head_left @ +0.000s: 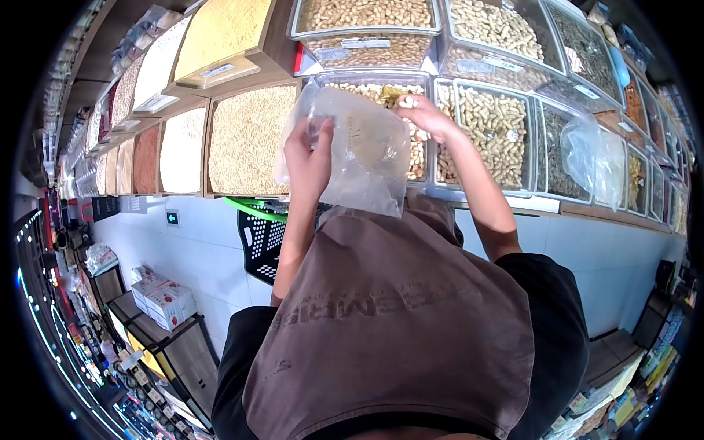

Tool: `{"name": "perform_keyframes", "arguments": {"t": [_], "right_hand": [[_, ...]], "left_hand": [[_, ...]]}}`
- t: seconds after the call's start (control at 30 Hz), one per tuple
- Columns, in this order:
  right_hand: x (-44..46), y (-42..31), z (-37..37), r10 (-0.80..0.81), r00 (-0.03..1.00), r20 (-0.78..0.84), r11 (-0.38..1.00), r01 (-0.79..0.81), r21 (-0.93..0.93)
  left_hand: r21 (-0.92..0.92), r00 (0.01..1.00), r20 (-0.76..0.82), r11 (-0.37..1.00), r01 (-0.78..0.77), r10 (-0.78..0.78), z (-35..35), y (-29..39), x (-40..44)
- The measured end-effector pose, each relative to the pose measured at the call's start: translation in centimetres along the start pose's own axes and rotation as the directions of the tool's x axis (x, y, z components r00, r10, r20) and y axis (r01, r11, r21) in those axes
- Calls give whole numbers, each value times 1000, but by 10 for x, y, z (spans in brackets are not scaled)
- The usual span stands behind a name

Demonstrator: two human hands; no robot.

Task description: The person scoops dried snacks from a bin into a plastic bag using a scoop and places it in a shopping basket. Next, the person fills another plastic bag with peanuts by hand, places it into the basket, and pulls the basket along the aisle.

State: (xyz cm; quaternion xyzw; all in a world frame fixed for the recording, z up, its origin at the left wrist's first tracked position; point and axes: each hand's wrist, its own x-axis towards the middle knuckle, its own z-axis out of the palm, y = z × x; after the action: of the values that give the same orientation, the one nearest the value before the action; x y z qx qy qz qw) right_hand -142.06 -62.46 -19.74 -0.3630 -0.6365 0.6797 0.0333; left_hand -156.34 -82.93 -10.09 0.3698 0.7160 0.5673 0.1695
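Note:
My left hand [312, 158] is closed on a clear plastic bag [367, 172], which hangs wide over the front of the middle bin. Above that bin my right hand [427, 119] has its fingers closed around a few pale nuts [408, 103], just beyond the bag's right edge. Similar pale nuts [418, 154] lie in the middle bin, partly hidden by the bag. A gold-coloured item [391, 94] rests on them near my right fingertips; its kind is unclear. The bag's opening cannot be made out.
Unshelled peanuts [484, 132] fill the bin to the right, with more peanut bins [367, 13] behind. Grain bins [249, 139] stand to the left. A second plastic bag [590, 158] lies over the right-hand bins. A black shopping basket [260, 242] is below the left counter edge.

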Motion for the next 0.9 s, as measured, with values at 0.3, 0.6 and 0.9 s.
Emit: {"name": "perform_keyframes", "arguments": {"t": [0.3,0.6,0.9], "right_hand": [[-41,-52,-37,-167,985,37,902,137,409],[-64,-72,-2,-245,962,118,851,155,503],[-61,-52,30,-95,978,187,909,9,417]], "left_hand": [[187,995,79,979,-78,65,63,-52,29],[96,986,106,988,119,-129,74,-64,35],[-164,990,43,977,137,-132,55,-12,24]]}}
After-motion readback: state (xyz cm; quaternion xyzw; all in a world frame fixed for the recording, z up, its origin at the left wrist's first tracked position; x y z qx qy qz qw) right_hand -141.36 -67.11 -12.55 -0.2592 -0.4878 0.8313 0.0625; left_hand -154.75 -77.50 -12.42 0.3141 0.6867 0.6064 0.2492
